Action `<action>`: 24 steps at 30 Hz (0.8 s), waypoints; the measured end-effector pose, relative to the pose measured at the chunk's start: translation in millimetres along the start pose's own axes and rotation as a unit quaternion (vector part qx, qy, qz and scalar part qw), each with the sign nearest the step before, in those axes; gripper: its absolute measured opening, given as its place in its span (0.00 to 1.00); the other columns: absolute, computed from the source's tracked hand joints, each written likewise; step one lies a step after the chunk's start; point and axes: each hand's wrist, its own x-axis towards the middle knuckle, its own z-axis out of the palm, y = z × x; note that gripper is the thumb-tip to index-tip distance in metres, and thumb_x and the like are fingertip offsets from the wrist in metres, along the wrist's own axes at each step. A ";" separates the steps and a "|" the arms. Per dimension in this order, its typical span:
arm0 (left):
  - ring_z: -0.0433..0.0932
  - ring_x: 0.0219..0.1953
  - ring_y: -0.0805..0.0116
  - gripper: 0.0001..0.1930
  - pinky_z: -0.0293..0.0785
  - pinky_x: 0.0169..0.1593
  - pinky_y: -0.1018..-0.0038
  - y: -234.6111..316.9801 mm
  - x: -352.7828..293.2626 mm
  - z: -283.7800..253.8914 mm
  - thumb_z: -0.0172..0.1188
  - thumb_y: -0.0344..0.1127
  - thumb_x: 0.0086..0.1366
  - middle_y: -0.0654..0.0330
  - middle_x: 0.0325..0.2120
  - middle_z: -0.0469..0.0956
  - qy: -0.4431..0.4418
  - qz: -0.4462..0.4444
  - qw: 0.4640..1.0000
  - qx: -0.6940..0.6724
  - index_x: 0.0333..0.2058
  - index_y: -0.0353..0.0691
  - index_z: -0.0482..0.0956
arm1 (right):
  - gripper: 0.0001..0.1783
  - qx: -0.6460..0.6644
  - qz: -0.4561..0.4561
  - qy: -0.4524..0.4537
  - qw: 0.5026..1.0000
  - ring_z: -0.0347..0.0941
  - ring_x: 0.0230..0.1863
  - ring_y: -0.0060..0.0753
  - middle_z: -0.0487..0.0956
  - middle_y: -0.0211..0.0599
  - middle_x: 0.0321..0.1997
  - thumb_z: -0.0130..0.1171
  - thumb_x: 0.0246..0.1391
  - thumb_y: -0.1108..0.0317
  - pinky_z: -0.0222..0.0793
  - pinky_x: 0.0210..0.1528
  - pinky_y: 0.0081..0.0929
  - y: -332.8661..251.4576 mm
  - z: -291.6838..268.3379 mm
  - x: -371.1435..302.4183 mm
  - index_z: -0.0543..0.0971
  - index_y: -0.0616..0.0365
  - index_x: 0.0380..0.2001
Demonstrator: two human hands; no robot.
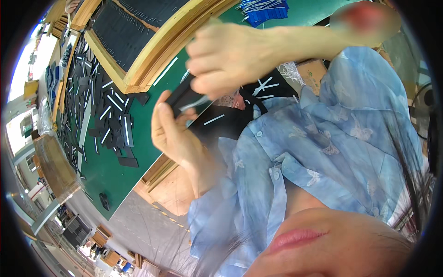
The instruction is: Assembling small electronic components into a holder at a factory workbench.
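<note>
My left hand (174,131) grips a flat black rectangular piece (177,98) between thumb and fingers, above the table's near edge. Close over that piece, my right hand (221,62) is closed, its fingers curled and blurred by motion. A pale, thin strip (197,102) shows at the black piece, just below my right hand, and seems to run into its fingers; the fingertips themselves are hidden. Dark cloth (226,124) covers my lap beneath the hands, with several white strips (265,87) scattered on it.
A green table (110,177) carries a pile of black pieces with white strips (108,108). Wooden frames (138,76) with a dark panel (124,34) stand behind. Blue bundles (265,11) lie at the far edge, a small black object (104,201) at the left corner. Below is a cardboard box (173,194).
</note>
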 end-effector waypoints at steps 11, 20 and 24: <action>0.76 0.24 0.67 0.13 0.74 0.27 0.80 -7.9 9.0 -17.8 0.48 0.33 0.68 0.48 0.30 0.77 0.076 0.087 0.993 0.018 0.44 0.27 0.71 | 0.13 0.181 0.128 -0.165 0.961 0.69 0.22 0.37 0.72 0.32 0.23 0.68 0.38 0.60 0.64 0.22 0.34 5.6 -5.6 -57.9 0.76 0.55 0.22; 0.76 0.26 0.63 0.16 0.75 0.30 0.77 -6.3 4.2 -19.9 0.46 0.36 0.67 0.47 0.31 0.76 0.082 0.076 0.993 0.029 0.43 0.26 0.71 | 0.19 0.120 0.303 -0.142 0.935 0.73 0.36 0.30 0.69 0.25 0.40 0.68 0.38 0.65 0.68 0.34 0.31 23.3 2.0 -52.2 0.79 0.49 0.38; 0.76 0.26 0.63 0.19 0.75 0.30 0.77 -11.1 5.1 -23.4 0.44 0.39 0.68 0.47 0.31 0.76 0.088 0.081 0.992 0.028 0.43 0.25 0.71 | 0.16 0.132 0.249 -0.061 0.958 0.73 0.30 0.34 0.73 0.32 0.34 0.67 0.40 0.68 0.67 0.30 0.29 28.4 0.5 -51.4 0.78 0.51 0.37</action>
